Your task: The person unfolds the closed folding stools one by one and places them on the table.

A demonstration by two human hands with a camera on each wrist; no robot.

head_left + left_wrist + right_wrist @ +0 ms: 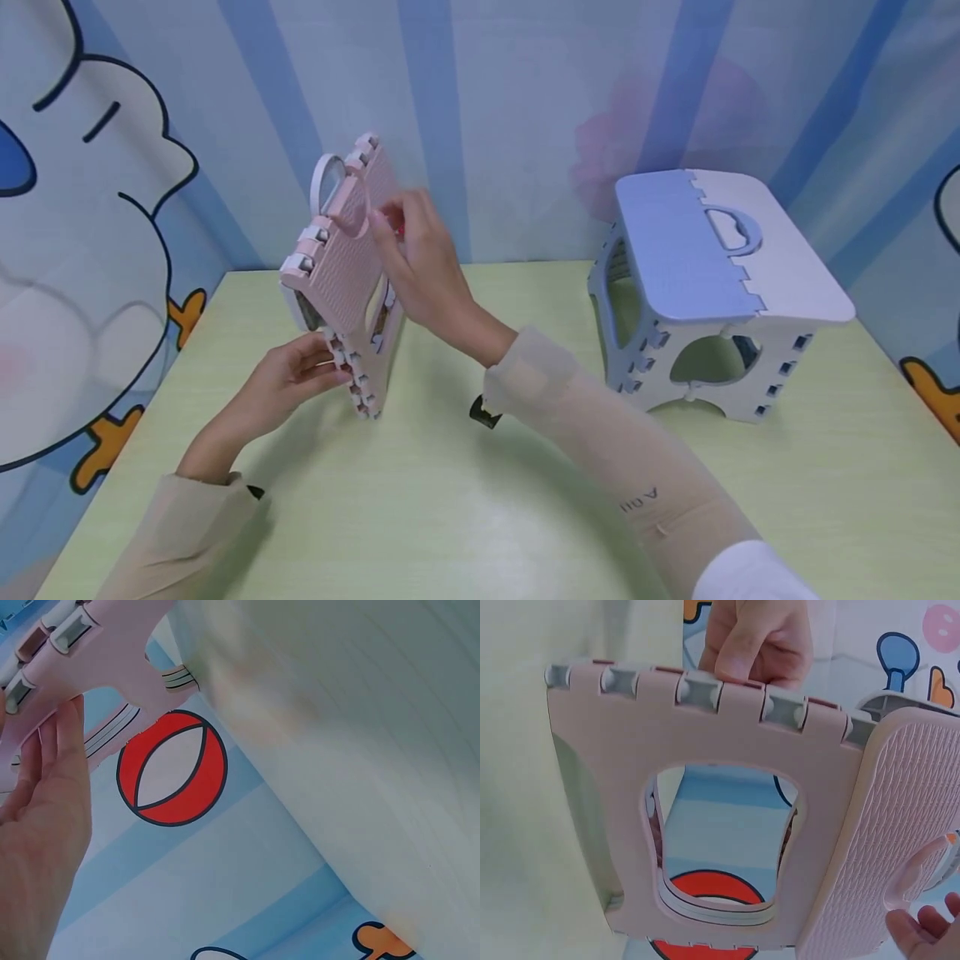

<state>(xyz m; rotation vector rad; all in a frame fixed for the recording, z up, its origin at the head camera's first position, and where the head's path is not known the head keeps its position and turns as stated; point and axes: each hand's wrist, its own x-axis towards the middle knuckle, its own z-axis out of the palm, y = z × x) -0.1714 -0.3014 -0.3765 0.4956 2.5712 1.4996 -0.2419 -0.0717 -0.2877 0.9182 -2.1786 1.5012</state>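
A pink folding stool (352, 275), partly folded, stands tilted on the left of the table, its ridged seat panel (922, 780) sloping and a leg panel (705, 742) with a large cut-out below. The left hand (300, 375) grips the hinged edge of that leg panel; in the left wrist view its fingers (71, 735) reach behind the pink plastic. Up by the pink carry handle (915, 877) is the right hand (423, 258), its fingertips close to or touching the handle without wrapping round it. A white handle half (324, 179) stands up beside the pink one.
A blue and white folding stool (697, 250) stands unfolded on the right of the pale green table (465, 500). Behind the table hangs a striped blue cloth (510, 125) with cartoon prints. Small black objects (486, 412) show at both cuffs.
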